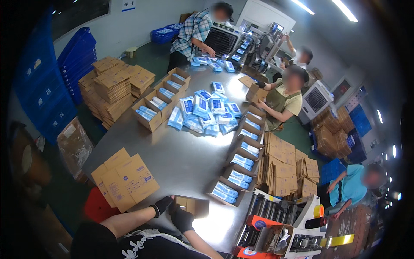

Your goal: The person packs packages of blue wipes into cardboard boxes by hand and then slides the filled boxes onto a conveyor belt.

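My left hand (162, 206), in a black glove with bare fingertips, touches the left end of a small open cardboard box (194, 207) at the metal table's near edge. On the same end of that box is my right hand (181, 217), gloved in black; its fingers are partly hidden. Flat folded cartons (130, 182) with blue print lie left of my hands. Open cartons (224, 193) holding blue-and-white wipe packs stand in a row along the table's right side. Farther off is a heap of wipe packs (207, 110), beside a second row of filled cartons (148, 111).
A carton-sealing machine with rollers (268, 207) adjoins the table at right. Stacks of flat cartons (281, 162) stand beyond the right row, others (110, 87) at far left. A co-worker (281, 97) holds a carton; another (194, 32) reaches toward packs by the conveyor (241, 51).
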Available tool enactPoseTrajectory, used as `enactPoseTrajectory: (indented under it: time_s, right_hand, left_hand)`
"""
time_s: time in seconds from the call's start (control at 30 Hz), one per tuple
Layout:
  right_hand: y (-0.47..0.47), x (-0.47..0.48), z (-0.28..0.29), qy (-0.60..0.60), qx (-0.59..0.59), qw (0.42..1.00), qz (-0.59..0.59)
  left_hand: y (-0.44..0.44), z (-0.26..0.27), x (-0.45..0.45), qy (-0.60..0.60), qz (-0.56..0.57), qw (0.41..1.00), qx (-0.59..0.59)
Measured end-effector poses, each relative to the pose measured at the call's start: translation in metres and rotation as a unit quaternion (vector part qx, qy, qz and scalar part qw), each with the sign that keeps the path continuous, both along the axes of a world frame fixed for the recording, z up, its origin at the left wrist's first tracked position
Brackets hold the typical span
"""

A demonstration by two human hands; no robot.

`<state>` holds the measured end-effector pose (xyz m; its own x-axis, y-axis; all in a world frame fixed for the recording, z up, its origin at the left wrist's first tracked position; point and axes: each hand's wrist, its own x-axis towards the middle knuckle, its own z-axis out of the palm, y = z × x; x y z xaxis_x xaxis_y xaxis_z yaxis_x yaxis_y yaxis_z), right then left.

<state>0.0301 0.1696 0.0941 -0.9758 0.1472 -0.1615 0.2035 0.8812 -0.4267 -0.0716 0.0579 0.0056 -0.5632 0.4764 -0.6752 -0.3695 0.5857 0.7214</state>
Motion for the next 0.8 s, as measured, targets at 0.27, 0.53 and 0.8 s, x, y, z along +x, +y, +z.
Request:
enactPoseTrajectory:
  time_s: [0.27, 0.53, 0.8]
  right_hand:
    - [-0.001, -0.024, -0.042, -0.217, -0.125, 0.941, 0.228]
    - [0.248, -0.371, -0.048, 0.041, -0.46, 0.885, 0.052]
    - [0.27, -0.608, -0.072, 0.024, -0.122, 0.928, -0.352]
  left_hand:
    - [-0.008, -0.026, 0.032, 0.126, 0.106, 0.986, -0.007]
    - [0.006, -0.011, 0.018, 0.209, 0.155, 0.965, 0.027]
    - [0.003, 0.021, -0.075, 0.199, 0.134, 0.971, 0.001]
